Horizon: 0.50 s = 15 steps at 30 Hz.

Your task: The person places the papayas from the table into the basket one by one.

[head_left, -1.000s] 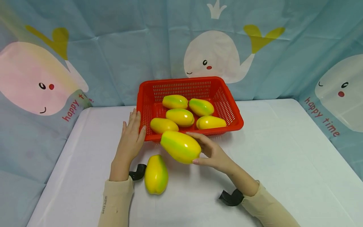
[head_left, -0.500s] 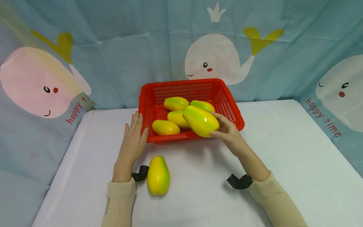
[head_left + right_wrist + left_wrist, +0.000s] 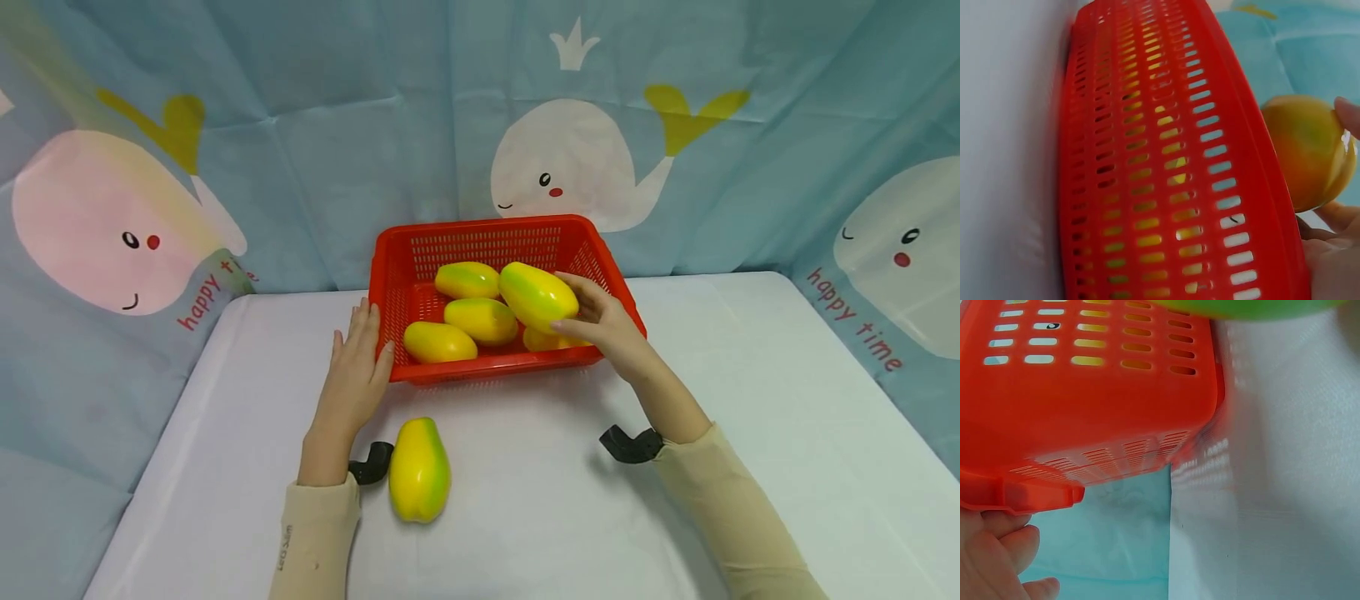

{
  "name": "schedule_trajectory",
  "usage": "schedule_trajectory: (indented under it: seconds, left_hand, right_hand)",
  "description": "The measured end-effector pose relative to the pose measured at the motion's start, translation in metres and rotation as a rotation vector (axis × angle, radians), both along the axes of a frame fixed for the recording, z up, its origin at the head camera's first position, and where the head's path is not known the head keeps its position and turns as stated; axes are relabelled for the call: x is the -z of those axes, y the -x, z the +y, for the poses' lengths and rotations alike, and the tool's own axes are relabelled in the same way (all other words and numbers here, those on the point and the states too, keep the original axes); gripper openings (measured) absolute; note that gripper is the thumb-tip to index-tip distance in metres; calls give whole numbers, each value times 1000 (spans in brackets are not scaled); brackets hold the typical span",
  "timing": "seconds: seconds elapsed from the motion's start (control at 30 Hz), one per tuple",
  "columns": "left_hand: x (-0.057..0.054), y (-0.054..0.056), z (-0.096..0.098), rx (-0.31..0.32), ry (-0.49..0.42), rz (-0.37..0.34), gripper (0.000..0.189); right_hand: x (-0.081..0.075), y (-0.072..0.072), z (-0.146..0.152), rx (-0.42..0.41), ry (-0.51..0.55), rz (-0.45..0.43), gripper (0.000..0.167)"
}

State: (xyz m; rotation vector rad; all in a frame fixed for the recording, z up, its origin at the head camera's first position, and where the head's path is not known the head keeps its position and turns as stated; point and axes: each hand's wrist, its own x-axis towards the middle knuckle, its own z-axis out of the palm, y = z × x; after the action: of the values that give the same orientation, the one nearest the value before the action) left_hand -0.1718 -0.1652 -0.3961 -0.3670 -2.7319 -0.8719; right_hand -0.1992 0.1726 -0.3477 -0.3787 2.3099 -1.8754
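My right hand [image 3: 606, 326] grips a glossy yellow-green papaya [image 3: 537, 297], thumb at its near end and fingers behind it. It is over the right half of the red slotted basket [image 3: 510, 363]; the right wrist view shows this papaya [image 3: 1305, 150] above the rim. Several more papayas, including a middle one [image 3: 481, 322], lie in the basket. The held papaya hides part of the near right one [image 3: 542, 341]. My left hand [image 3: 352, 377] rests with straight fingers along the basket's left rim. Below the basket, one papaya [image 3: 419, 471] lies on the table beside my left wrist.
The white-covered table [image 3: 525, 500] runs back to a pale blue whale-print curtain [image 3: 322, 167] behind the basket. Black curved wrist mounts [image 3: 632, 444] stick out from both wrists, the left one close to the loose papaya.
My right hand has carried the papaya from in front of the basket, up and right, to above its right half. The left hand stays at the rim. The head view has shifted slightly.
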Motion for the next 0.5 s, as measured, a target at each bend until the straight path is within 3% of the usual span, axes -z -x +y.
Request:
schedule_trajectory:
  seconds: [0.13,0.5]
  left_hand:
    - [1,0,-1,2,-3,15,59]
    - [1,0,0,4,-2,16,59]
  right_hand:
    - [0,8,-5,-21,-33,-34,63]
    - [4,29,-12,19,-209,-39,69]
